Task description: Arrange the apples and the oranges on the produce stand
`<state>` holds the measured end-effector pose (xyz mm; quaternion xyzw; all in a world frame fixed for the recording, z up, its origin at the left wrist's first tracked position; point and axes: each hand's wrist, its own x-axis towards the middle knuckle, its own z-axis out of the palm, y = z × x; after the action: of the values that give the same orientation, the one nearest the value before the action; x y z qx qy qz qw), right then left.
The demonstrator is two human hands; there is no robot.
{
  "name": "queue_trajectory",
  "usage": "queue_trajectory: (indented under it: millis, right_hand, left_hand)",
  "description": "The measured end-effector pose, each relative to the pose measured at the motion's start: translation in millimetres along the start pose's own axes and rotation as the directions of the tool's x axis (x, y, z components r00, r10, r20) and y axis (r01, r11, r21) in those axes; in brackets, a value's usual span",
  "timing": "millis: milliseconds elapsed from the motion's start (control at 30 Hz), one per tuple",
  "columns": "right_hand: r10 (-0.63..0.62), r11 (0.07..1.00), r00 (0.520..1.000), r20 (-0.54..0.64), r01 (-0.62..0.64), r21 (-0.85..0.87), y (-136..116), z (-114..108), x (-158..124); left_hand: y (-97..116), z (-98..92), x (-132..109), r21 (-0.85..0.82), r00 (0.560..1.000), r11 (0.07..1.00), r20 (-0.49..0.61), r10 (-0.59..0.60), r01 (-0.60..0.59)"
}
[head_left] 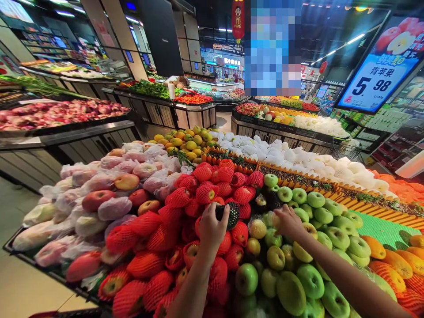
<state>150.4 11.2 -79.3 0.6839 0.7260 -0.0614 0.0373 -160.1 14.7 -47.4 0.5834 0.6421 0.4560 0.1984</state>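
Observation:
My left hand (213,223) is closed round a dark round fruit in a black foam net sleeve (233,215), above a heap of apples in red foam nets (205,193). Its exact kind I cannot tell. To the right, my right hand (289,221) reaches down among green apples (316,199), fingers bent inward beside a fruit in clear wrap (270,218). What its fingertips hold is hidden. Behind that hand lies another dark fruit in black netting (274,201). A wrapped yellowish fruit (257,229) sits between my two hands.
Bagged apples (112,207) fill the left of the stand. Mangoes (190,143) and white-netted fruit (291,154) lie behind an orange jagged divider (298,176). A price sign (374,84) hangs at the upper right. Onions (59,115) lie on another stand.

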Motion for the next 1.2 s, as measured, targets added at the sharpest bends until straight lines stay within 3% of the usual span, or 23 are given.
queue_trajectory:
  millis: [100,200,400,500,633,800,933,1033,1100,1200]
  right_hand:
    - [-0.080,0.995,0.988,0.128,0.086,-0.043,17,15,-23]
    - [-0.143,0.988,0.955,0.261,0.151,-0.011,24,10,-7]
    - [-0.132,0.983,0.991,0.039,0.136,-0.125,4,-26,87]
    - [-0.156,0.974,0.985,0.071,0.165,-0.154,-8,-29,111]
    - [-0.221,0.962,0.960,0.170,0.243,-0.122,-7,-30,114]
    - [-0.064,0.985,0.988,0.140,0.086,-0.152,3,-31,114]
    - [0.055,0.990,0.991,0.126,-0.038,-0.137,-4,-27,114]
    - [0.132,0.989,0.988,0.084,-0.125,-0.083,-8,-26,106]
    - [0.168,0.986,0.984,0.049,-0.167,-0.021,-3,-29,100]
    - [0.212,0.972,0.977,0.012,-0.212,0.105,12,-39,90]
  left_hand:
    - [2,2.1,0,-0.010,1.000,1.000,-0.007,0.007,-0.007]
    - [9,5.1,-3,-0.019,0.999,0.999,0.000,0.041,-0.041]
    - [16,5.0,-9,-0.037,0.997,0.997,0.035,0.069,-0.068]
    - [15,0.5,-10,-0.038,0.997,0.998,0.045,0.056,-0.054]
    - [13,-5.1,-11,-0.022,0.998,0.999,0.053,0.041,-0.040]
    - [14,-1.4,-10,-0.031,0.998,0.999,0.034,0.046,-0.045]
    - [17,5.0,-12,-0.007,0.992,0.993,0.056,0.116,-0.116]
    - [18,19.1,-17,0.007,0.968,0.982,0.174,0.182,-0.186]
    - [17,41.0,-22,-0.026,0.943,0.984,0.282,0.178,-0.179]
    - [17,94.0,-29,-0.126,0.906,0.992,0.423,0.025,0.031]
